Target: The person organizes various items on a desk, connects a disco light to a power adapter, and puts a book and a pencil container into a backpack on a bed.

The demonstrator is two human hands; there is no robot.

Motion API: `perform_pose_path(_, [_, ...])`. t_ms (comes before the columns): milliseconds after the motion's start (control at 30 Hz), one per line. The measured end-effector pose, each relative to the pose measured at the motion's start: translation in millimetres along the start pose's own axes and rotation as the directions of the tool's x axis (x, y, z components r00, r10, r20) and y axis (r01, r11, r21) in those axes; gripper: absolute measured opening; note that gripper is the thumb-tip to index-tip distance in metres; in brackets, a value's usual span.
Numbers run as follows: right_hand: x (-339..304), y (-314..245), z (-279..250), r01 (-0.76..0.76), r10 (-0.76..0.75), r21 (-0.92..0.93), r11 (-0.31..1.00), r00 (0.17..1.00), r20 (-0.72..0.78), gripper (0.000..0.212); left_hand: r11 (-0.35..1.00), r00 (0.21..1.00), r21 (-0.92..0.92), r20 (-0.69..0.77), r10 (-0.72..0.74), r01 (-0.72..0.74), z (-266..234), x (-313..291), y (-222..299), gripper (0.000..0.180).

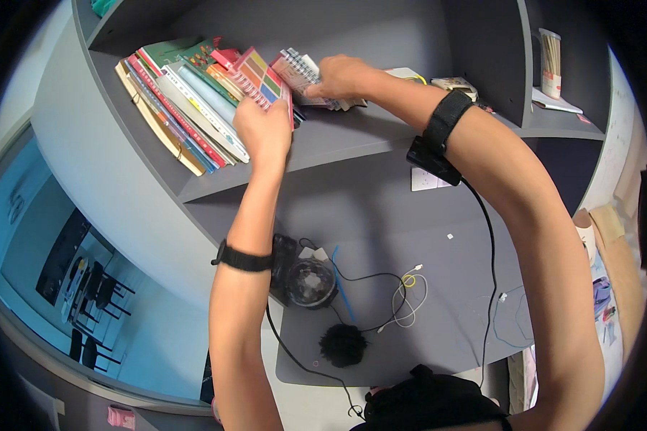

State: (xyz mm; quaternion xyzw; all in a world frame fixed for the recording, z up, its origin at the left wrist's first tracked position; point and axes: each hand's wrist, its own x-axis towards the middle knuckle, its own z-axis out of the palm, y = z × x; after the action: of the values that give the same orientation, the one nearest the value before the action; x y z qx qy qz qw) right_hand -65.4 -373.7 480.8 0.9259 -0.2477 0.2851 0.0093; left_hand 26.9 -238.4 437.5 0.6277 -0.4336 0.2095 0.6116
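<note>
On the grey shelf (352, 140), my left hand (262, 133) is closed around the lower edge of a pink spiral notebook (261, 75) with coloured squares on its cover. This notebook tilts against a row of leaning books (187, 108) on the left. Just right of it, my right hand (341, 77) grips a smaller spiral-bound notebook (295, 68) by its wire side, with the fingers partly hidden. Beneath that hand lie more small pads or booklets, only partly visible.
Below is a grey desk (438, 287) with a white cable (413, 305), a black fluffy ball (343, 345) and a clear round container (310, 282). A shelf divider (492, 57) stands on the right, beyond it a tube of sticks (551, 65). Black cords hang from both wrist straps.
</note>
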Motion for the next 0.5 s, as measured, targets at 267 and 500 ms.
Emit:
perform_pose_path(267, [1.0, 1.6, 5.2, 0.18, -0.17, -0.061, 0.982, 0.974, 0.147, 0.065, 0.991, 0.894, 0.07, 0.428, -0.136, 0.117, -7.9, 23.8, -21.3, 0.022])
perform_pose_path(500, [8.5, -31.0, 15.9, 0.238, -0.231, -0.213, 0.948, 0.971, 0.056, 0.07, 0.759, 0.962, 0.592, 0.197, 0.19, -0.271, -10.1, 22.5, -28.1, 0.022])
